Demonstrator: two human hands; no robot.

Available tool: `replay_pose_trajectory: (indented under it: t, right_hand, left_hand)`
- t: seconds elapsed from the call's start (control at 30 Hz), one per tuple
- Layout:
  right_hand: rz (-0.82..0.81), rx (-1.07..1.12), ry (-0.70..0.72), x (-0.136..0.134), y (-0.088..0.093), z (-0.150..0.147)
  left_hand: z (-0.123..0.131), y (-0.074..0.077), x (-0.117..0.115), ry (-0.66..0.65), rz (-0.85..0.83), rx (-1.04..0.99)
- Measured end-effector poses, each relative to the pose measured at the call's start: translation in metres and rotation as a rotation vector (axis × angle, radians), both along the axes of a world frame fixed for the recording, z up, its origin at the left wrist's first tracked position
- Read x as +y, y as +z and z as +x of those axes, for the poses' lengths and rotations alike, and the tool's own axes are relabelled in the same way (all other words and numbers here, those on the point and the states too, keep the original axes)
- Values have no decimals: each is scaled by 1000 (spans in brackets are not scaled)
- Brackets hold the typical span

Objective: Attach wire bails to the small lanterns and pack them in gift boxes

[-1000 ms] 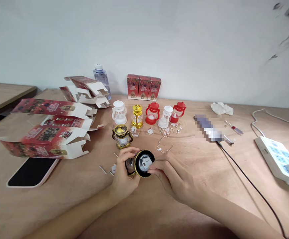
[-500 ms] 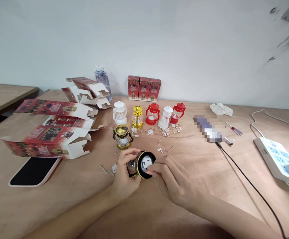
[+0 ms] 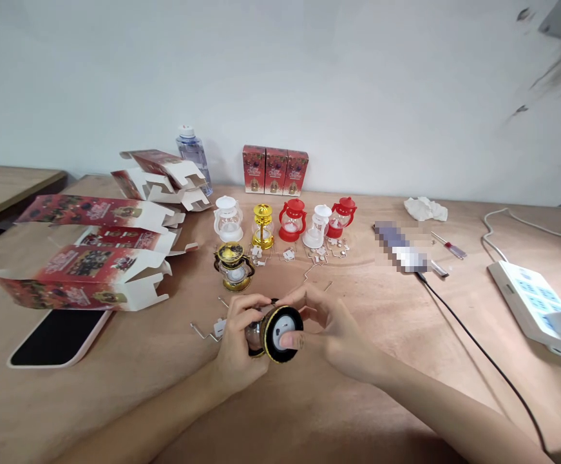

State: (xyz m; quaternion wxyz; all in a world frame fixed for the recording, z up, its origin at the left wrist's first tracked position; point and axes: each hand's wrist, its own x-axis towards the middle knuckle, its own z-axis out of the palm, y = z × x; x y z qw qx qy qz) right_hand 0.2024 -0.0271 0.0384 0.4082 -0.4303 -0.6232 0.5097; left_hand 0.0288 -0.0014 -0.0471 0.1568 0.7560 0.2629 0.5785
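Note:
My left hand [image 3: 236, 345] is wrapped round a small black-and-gold toy lantern [image 3: 274, 330], held on its side with the round base facing me. My right hand [image 3: 331, 328] is at the base, thumb pressed on its white underside and fingers curled over the rim. A second black-and-gold lantern [image 3: 233, 265] stands upright just beyond my hands. Behind it stand a white lantern [image 3: 227, 219], a gold one [image 3: 263, 226], a red one [image 3: 292, 220], another white one [image 3: 317, 227] and another red one [image 3: 341, 216] in a row.
Opened red-and-white cartons [image 3: 87, 264] lie at the left over a black tablet [image 3: 55, 338]. Three shut red boxes [image 3: 274, 170] and a water bottle [image 3: 191, 151] stand by the wall. Small wire handles [image 3: 316, 274] lie loose. A cable [image 3: 473, 348], screwdriver [image 3: 448, 245] and power strip [image 3: 534, 299] occupy the right.
My right hand has shifted up around the lantern's base, its thumb now pressing on the white underside. The left hand keeps its hold. The view has drifted slightly.

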Motion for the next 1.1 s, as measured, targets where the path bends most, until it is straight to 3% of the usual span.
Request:
replay_pose_trajectory:
  t: [0.1, 0.23, 0.37, 0.47, 0.6, 0.7, 0.83, 1.1]
  right_hand:
    - [44, -48, -6, 11, 6, 13]
    - [282, -428, -234, 29, 0, 31]
    - [392, -788, -177, 35, -15, 34]
    - [427, -657, -161, 31, -14, 31]
    - [533, -401, -137, 18, 4, 23]
    - [604, -419, -35, 7, 11, 15]
    - [679, -490, -1, -1, 8, 7]
    - [631, -566, 37, -4, 9, 6]
  left_hand:
    - [1, -1, -1, -13, -14, -22]
    - [2, -1, 0, -8, -77, -62]
    - [3, 0, 2, 41, -98, -62]
    - [3, 1, 2, 42, -105, -56]
    - [3, 1, 2, 22, -108, -31]
    - [2, 1, 2, -9, -72, -15]
    - [2, 0, 2, -58, -35, -14]
    - [1, 1, 2, -36, -41, 10]
